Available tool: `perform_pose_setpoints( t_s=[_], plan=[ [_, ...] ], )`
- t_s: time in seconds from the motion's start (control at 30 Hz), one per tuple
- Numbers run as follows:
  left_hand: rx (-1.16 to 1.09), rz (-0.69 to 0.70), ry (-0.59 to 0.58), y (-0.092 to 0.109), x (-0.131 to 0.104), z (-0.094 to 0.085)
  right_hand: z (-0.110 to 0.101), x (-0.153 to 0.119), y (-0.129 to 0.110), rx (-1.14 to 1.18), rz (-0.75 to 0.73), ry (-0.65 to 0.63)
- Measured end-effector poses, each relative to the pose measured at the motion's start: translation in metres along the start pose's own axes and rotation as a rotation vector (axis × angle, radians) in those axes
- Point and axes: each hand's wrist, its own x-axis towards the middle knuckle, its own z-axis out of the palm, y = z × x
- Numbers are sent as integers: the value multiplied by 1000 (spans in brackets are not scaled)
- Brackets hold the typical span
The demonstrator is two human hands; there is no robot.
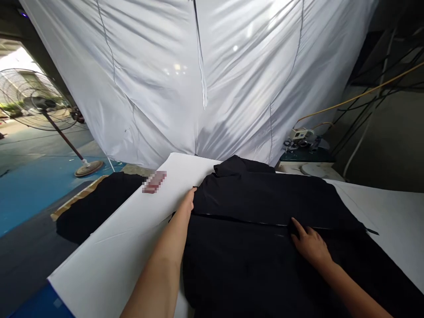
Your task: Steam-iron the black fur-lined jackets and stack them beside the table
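Note:
A black zip-up jacket [245, 260] lies spread on the white tabletop, with its zipper line running across the middle and a small tab sticking out at the right end. At its far left edge, my left hand [190, 198] is closed on the fabric, its fingertips partly hidden by the cloth. My right hand [311, 244] rests on the jacket just below the zipper, index finger stretched forward and the other fingers loosely bent. It presses on the cloth without gripping it. A bunched part of the jacket is folded up at the far side.
The white table [132, 234] has a blurred reddish item [155, 182] near its left edge. Beyond that edge lies a black cloth pile [99, 207]. A white curtain [159, 79] hangs behind. A standing fan [41, 104] is at left, a sewing-machine-like device [301, 139] at right.

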Motion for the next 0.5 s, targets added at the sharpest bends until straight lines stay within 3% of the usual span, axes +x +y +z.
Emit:
perform_pose_setpoints(
  t_s=[0.2,0.3,0.4,0.5],
  plan=[
    [-89,146,51,20,18,-22,8,-11,4,48,110,89],
    [-57,250,27,9,21,-30,14,-13,-2,57,101,109],
    [66,224,-43,-9,20,-32,16,-6,-11,56,150,27],
    [120,186,-41,-17,21,-39,13,4,-18,90,229,-43]
  ],
)
